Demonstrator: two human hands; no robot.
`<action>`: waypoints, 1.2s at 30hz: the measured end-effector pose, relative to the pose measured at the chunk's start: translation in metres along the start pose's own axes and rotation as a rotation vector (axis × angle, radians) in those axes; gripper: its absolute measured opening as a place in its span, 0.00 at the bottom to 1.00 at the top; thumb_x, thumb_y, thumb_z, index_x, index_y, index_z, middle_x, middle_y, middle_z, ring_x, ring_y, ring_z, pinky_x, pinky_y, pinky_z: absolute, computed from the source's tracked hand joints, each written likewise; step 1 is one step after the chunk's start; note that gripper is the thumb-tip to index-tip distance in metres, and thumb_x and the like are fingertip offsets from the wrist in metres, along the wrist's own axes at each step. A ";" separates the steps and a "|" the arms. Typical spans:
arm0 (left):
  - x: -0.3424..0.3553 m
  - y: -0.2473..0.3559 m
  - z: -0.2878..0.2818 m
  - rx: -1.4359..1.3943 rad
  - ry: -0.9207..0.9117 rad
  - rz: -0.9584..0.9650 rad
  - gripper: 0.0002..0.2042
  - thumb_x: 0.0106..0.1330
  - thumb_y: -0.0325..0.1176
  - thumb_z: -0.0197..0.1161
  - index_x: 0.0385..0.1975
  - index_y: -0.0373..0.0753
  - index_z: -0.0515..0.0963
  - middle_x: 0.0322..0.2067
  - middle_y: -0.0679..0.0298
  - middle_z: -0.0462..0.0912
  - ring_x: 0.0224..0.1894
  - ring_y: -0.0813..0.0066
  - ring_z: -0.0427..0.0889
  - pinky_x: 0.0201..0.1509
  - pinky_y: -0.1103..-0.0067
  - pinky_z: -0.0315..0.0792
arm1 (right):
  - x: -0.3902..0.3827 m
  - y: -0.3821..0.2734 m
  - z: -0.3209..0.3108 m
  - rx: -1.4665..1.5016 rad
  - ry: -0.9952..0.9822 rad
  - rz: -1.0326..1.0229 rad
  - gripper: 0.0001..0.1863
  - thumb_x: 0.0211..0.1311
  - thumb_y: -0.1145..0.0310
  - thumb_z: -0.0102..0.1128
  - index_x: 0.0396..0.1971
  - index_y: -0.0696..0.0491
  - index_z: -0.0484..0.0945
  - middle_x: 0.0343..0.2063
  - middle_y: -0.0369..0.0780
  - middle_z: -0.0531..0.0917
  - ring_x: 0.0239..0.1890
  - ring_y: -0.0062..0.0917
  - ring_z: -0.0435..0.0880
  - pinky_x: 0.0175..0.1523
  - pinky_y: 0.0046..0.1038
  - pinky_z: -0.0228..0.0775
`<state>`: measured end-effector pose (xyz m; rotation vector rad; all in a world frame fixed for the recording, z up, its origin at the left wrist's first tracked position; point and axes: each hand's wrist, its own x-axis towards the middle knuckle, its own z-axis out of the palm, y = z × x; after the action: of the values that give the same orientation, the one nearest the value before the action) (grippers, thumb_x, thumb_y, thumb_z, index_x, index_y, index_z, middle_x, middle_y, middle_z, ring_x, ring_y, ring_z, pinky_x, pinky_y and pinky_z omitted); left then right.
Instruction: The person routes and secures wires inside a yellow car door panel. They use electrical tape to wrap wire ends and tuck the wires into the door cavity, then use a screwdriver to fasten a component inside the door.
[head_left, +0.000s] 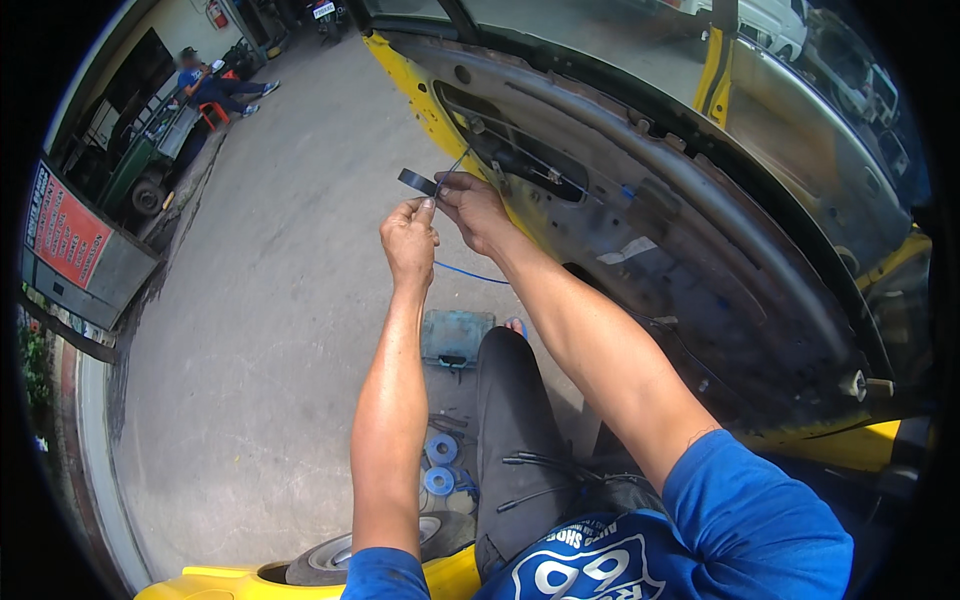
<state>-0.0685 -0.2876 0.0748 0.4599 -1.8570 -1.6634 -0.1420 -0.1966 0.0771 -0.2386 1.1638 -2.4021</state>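
My two hands meet in front of a yellow car door [420,95] whose inner side is stripped of its trim. Between them is a roll of black tape [416,182], standing on edge by the fingertips. My right hand [476,212] has its fingers closed at the roll's near edge. A thin blue wire [470,272] comes from an opening in the door, passes through the fingers and loops back below. My left hand [408,242] pinches this wire, thumb up, just under the roll. The exact contact of tape and wire is hidden by the fingers.
A teal toolbox [457,338] lies on the concrete by my foot. Closer in are blue round spools [440,465], cables and a tire [425,540]. A red sign [70,230] stands at left. Far left, a person [215,82] sits on a red stool.
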 end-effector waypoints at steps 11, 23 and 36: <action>0.001 0.020 0.002 0.427 0.154 0.309 0.08 0.68 0.29 0.64 0.38 0.31 0.86 0.26 0.54 0.87 0.30 0.68 0.86 0.38 0.71 0.76 | -0.017 -0.044 0.000 -0.218 -0.195 0.138 0.28 0.68 0.49 0.67 0.56 0.56 0.75 0.46 0.40 0.81 0.44 0.24 0.80 0.53 0.28 0.73; 0.008 0.022 -0.004 0.076 -0.292 -0.244 0.14 0.74 0.36 0.61 0.50 0.34 0.84 0.35 0.61 0.87 0.35 0.73 0.86 0.37 0.77 0.74 | -0.034 -0.038 -0.050 -0.492 -0.149 -0.048 0.34 0.56 0.70 0.70 0.63 0.60 0.70 0.53 0.45 0.83 0.50 0.25 0.83 0.53 0.27 0.77; 0.035 0.058 0.011 0.446 -0.520 -0.236 0.12 0.61 0.31 0.73 0.42 0.31 0.88 0.34 0.57 0.90 0.38 0.70 0.86 0.49 0.73 0.77 | -0.029 -0.052 -0.059 -0.824 -0.202 -0.130 0.33 0.51 0.62 0.76 0.56 0.60 0.74 0.52 0.49 0.86 0.50 0.31 0.85 0.51 0.31 0.78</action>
<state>-0.0947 -0.2915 0.1381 0.4694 -2.6736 -1.6161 -0.1541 -0.1140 0.0817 -0.8061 2.0147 -1.8018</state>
